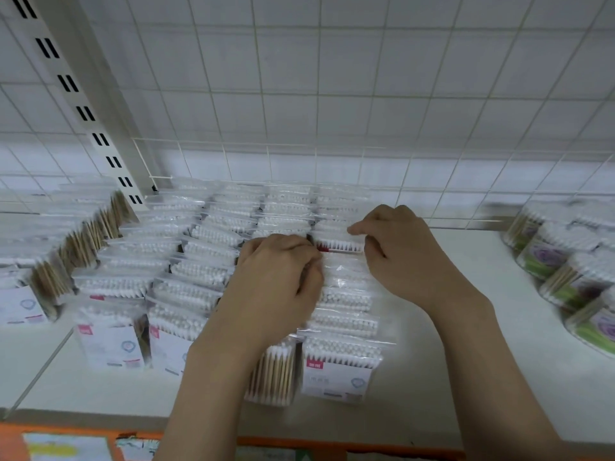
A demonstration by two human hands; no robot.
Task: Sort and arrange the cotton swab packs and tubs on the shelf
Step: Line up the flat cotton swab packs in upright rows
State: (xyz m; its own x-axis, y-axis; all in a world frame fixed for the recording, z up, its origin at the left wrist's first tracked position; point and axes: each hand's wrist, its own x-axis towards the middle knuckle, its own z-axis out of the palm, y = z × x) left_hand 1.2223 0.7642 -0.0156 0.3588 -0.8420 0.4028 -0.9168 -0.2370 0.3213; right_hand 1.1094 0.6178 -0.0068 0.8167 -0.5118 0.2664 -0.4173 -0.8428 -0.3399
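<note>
Head view: clear plastic packs of white-tipped cotton swabs [342, 357] stand in rows across the white shelf [466, 361], filling the centre and left of the frame. The left hand [279, 274], fingers curled, grips the pack tops of the rightmost row at centre. The right hand [396, 247] pinches a red-labelled pack [339, 245] just behind. Round clear tubs with green and purple labels [565, 277] sit well apart at right (blurred). Best to press the row together evenly, keeping packs upright and labels forward.
</note>
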